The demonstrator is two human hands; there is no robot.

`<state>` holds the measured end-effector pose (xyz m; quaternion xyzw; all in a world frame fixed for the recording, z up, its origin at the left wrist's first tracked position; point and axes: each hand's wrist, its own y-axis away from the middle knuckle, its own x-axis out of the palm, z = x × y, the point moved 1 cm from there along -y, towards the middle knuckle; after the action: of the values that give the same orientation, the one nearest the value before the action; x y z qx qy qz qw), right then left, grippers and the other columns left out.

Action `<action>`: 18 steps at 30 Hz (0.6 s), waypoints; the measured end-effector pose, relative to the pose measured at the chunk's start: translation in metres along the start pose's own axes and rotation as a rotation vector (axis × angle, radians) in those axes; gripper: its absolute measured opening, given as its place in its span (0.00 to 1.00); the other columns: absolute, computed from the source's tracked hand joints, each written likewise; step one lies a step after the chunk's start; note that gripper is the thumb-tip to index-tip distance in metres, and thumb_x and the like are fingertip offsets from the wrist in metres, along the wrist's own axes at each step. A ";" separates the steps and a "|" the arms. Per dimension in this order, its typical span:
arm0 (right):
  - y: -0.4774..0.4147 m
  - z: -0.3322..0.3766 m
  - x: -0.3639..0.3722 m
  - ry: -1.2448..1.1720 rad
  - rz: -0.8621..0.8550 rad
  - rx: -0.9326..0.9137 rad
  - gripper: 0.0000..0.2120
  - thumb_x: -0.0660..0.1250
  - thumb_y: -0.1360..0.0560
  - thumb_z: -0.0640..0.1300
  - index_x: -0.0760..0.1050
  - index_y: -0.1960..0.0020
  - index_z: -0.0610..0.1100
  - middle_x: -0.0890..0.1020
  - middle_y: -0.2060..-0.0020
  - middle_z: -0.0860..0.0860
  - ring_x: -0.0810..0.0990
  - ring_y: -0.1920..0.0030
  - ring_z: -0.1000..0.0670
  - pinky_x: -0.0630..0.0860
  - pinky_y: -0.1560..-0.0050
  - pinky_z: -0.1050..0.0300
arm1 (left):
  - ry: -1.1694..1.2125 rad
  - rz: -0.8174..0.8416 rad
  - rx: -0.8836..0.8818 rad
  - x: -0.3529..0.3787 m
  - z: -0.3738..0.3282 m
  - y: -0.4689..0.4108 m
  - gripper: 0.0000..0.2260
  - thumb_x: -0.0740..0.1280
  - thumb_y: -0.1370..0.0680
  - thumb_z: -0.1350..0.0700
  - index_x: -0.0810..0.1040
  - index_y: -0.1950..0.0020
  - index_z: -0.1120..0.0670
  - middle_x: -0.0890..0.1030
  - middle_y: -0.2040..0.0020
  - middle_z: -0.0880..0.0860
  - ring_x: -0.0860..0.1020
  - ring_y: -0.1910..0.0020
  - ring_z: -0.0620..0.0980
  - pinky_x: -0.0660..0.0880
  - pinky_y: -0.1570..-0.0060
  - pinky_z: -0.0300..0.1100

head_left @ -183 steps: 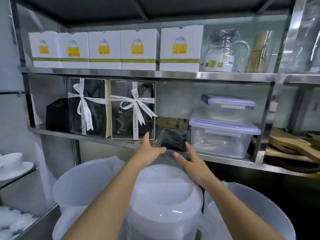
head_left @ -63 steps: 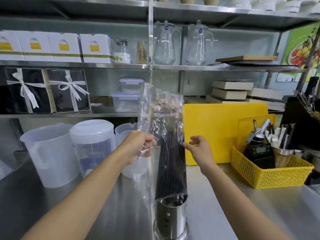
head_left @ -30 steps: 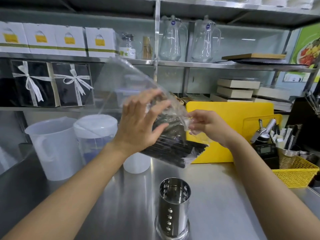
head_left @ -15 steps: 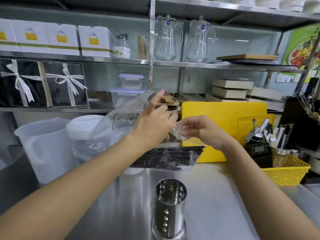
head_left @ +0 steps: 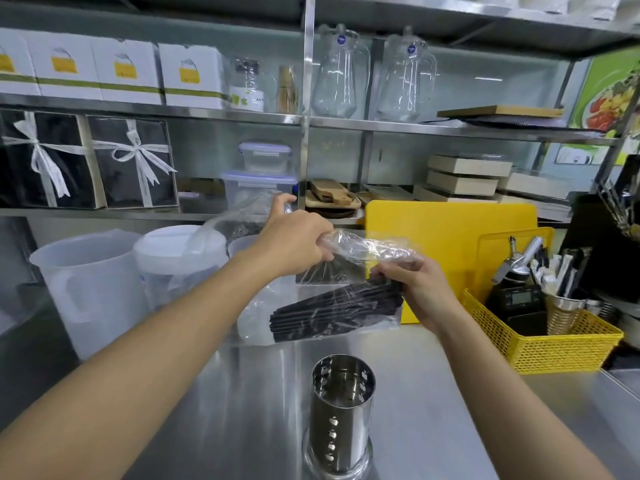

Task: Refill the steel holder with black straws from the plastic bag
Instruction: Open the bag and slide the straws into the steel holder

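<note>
A perforated steel holder stands upright on the steel counter near the front, and its inside looks empty. Above and behind it I hold a clear plastic bag in the air. A bundle of black straws lies almost level inside it. My left hand pinches the bag's upper film. My right hand grips the right end of the straw bundle, at or through the film.
Two white plastic jugs and a lidded one stand at the left. A yellow cutting board leans at the back. A yellow basket with tools sits at the right. Shelves behind carry boxes and glass pitchers.
The bag was lifted off the holder and turned level. Over the last half second my right hand dropped from the film onto the straw ends, and my left hand pulled the film up.
</note>
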<state>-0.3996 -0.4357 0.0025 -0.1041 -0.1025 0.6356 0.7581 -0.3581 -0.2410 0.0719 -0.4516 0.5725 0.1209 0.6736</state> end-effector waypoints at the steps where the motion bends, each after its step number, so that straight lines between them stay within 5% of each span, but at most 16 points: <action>1: 0.000 -0.003 0.001 -0.060 -0.072 0.015 0.03 0.68 0.30 0.33 0.77 0.56 0.34 0.82 0.65 0.45 0.80 0.63 0.47 0.76 0.64 0.61 | -0.019 -0.032 0.016 -0.001 -0.002 0.000 0.08 0.67 0.26 0.48 0.73 0.61 0.50 0.76 0.63 0.43 0.73 0.47 0.47 0.46 0.30 0.50; 5: -0.001 -0.014 -0.005 -0.196 -0.152 0.053 0.04 0.68 0.30 0.33 0.77 0.62 0.40 0.79 0.66 0.43 0.77 0.61 0.44 0.73 0.56 0.51 | -0.115 -0.324 0.021 -0.014 0.006 0.003 0.31 0.69 0.31 0.40 0.64 0.31 0.46 0.67 0.31 0.53 0.61 0.30 0.52 0.46 0.31 0.48; 8: 0.002 -0.018 -0.016 -0.257 -0.191 0.056 0.04 0.68 0.30 0.34 0.76 0.62 0.40 0.79 0.65 0.43 0.77 0.62 0.44 0.71 0.55 0.49 | -0.018 -0.703 -0.090 -0.031 0.026 0.012 0.40 0.70 0.37 0.36 0.59 0.29 0.48 0.62 0.28 0.59 0.58 0.30 0.54 0.48 0.33 0.46; 13: -0.001 -0.021 -0.031 -0.404 -0.228 0.052 0.05 0.64 0.28 0.33 0.75 0.61 0.39 0.78 0.67 0.44 0.77 0.63 0.47 0.73 0.57 0.54 | 0.303 -0.743 -0.489 -0.036 0.061 0.024 0.55 0.76 0.41 0.40 0.48 0.25 0.53 0.54 0.24 0.59 0.54 0.25 0.56 0.49 0.29 0.56; 15: -0.001 -0.023 -0.031 -0.406 -0.226 0.056 0.04 0.64 0.28 0.33 0.75 0.61 0.39 0.77 0.65 0.43 0.77 0.63 0.47 0.72 0.57 0.54 | 0.564 -0.597 -0.542 -0.034 0.072 0.025 0.51 0.78 0.38 0.47 0.49 0.25 0.51 0.64 0.29 0.57 0.66 0.31 0.55 0.62 0.33 0.47; 17: -0.002 -0.026 -0.032 -0.366 -0.199 0.056 0.04 0.64 0.27 0.35 0.75 0.61 0.39 0.78 0.66 0.43 0.77 0.62 0.47 0.72 0.57 0.53 | 0.873 -0.359 -0.572 -0.027 0.078 0.026 0.34 0.75 0.33 0.57 0.64 0.32 0.57 0.76 0.45 0.55 0.76 0.50 0.50 0.74 0.56 0.28; 18: -0.002 -0.027 -0.031 -0.321 -0.179 0.063 0.04 0.64 0.27 0.36 0.76 0.61 0.40 0.80 0.66 0.44 0.78 0.61 0.47 0.71 0.56 0.52 | 0.955 -0.300 -0.571 -0.022 0.082 0.026 0.23 0.74 0.32 0.61 0.72 0.39 0.62 0.79 0.54 0.53 0.77 0.57 0.49 0.75 0.65 0.28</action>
<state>-0.3954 -0.4676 -0.0234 0.0319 -0.2112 0.5768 0.7885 -0.3284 -0.1578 0.0737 -0.6964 0.6873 -0.0434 0.2017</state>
